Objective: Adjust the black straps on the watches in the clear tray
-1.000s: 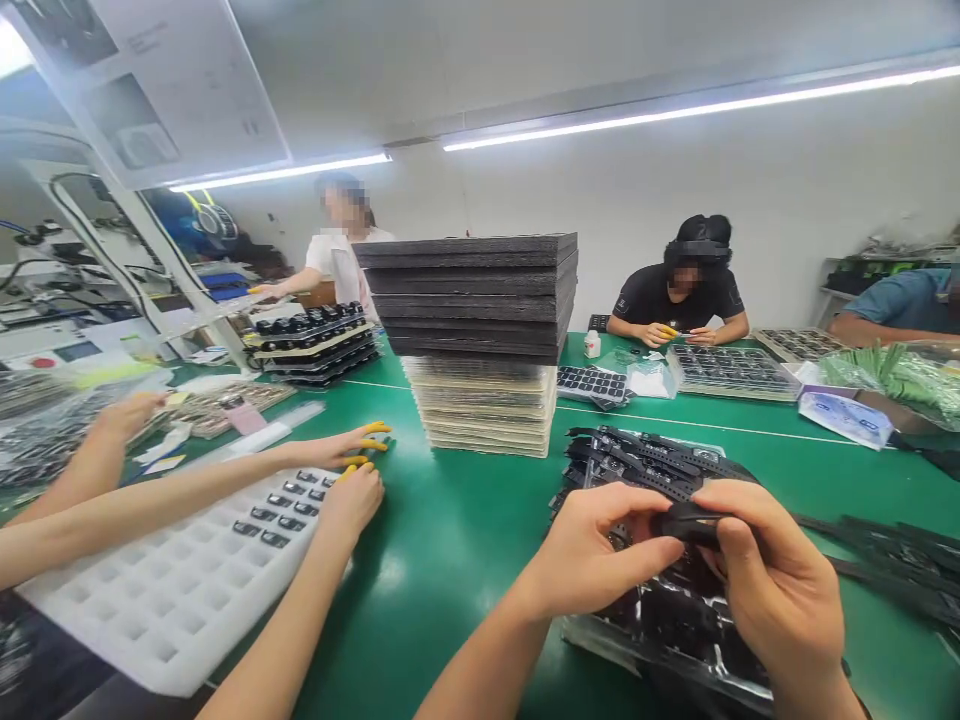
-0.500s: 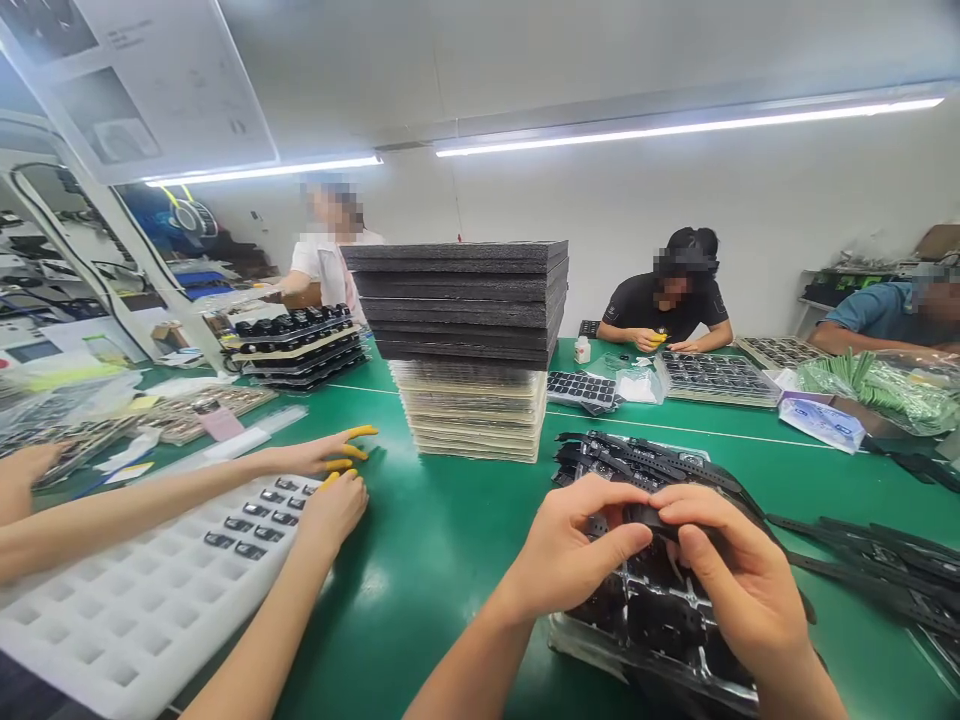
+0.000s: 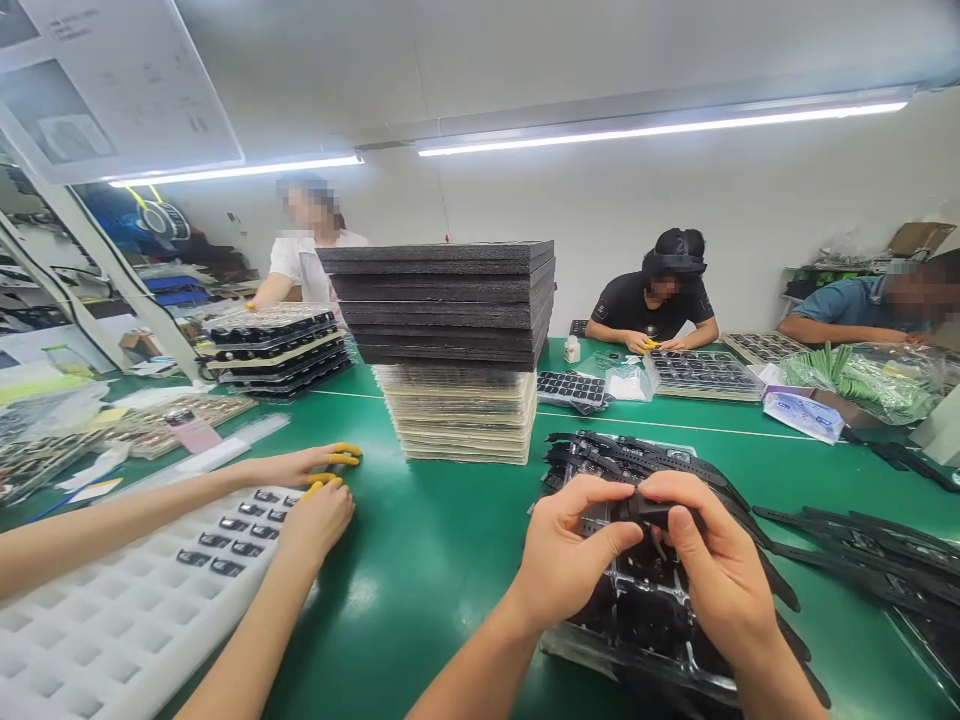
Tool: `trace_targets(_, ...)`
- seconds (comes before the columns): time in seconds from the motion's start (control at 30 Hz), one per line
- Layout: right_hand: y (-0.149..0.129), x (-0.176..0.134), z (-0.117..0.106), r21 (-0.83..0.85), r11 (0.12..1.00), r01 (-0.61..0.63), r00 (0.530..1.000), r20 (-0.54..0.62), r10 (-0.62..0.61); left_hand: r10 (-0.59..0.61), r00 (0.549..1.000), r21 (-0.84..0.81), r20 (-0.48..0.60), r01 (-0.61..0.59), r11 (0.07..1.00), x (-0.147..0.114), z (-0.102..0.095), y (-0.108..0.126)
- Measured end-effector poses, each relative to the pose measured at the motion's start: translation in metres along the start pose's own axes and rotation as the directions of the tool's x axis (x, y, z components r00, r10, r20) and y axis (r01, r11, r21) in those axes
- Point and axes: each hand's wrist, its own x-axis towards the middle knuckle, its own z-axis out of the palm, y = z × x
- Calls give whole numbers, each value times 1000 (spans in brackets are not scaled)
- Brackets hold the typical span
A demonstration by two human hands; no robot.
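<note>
Between the fingertips of my left hand (image 3: 574,545) and my right hand (image 3: 709,545) is a small black watch (image 3: 646,508), which both hands pinch over the tray. The fingers cover much of it, so its exact shape is hard to make out. Right under my hands lies a clear plastic tray (image 3: 645,580) with black pieces in its compartments. Black perforated watch straps (image 3: 675,460) are heaped across the tray's far side, some hanging over its right edge.
More black straps (image 3: 862,550) lie at the right. A tall stack of black foam sheets (image 3: 442,300) on pale trays (image 3: 465,415) stands ahead. At left, a co-worker's hands (image 3: 319,510) with yellow finger cots rest by a white foam tray (image 3: 112,620). Other people sit across the green table.
The view has turned slightly, shifting everything left. My hands still pinch the black watch, and more of it now shows between the fingers.
</note>
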Motion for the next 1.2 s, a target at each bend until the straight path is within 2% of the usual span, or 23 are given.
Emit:
trace_targets(0.17,0,4,-2,-95,994,58,998,43,-55,-28,999,28,-42,29,999,0,2,2)
trace_targets(0.4,2,4,-10,28,1000,8,998,59,-9,-138,990,-160,-34,131,978,3,5,-1)
trace_targets(0.5,9,-7,-10,116,992,-54,997,59,47,-160,986,-207,55,168,964,-7,6,-12)
trace_targets(0.6,11,-33,-4,129,980,-153,987,77,144,-246,954,-255,174,285,924,-29,2,-21)
trace_targets(0.67,6,-54,1,133,961,-241,970,67,234,-276,935,-226,225,325,918,-47,-4,-19)
trace_targets(0.73,-4,-71,7,147,952,-269,963,31,268,-215,950,-124,229,247,961,-62,-9,-13)
trace_targets(0.83,-14,-82,13,120,985,-121,992,-18,124,-53,971,32,235,47,998,-70,-14,-6)
trace_targets(0.87,-14,-81,16,98,993,-67,997,-29,70,-33,969,49,245,22,999,-68,-14,-8)
trace_targets(0.93,-8,-74,21,73,997,-34,998,-59,39,-59,967,23,249,55,998,-61,-14,-17)
trace_targets(1.07,5,-54,31,189,974,-121,984,-105,143,-137,963,-194,232,184,964,-38,-12,-35)
trace_targets(1.13,2,-48,32,245,961,-131,981,-110,162,-125,962,-217,243,179,960,-31,-12,-31)
trace_targets(1.2,-8,-49,31,259,960,-104,982,-125,140,-68,970,-136,235,102,985,-35,-14,-21)
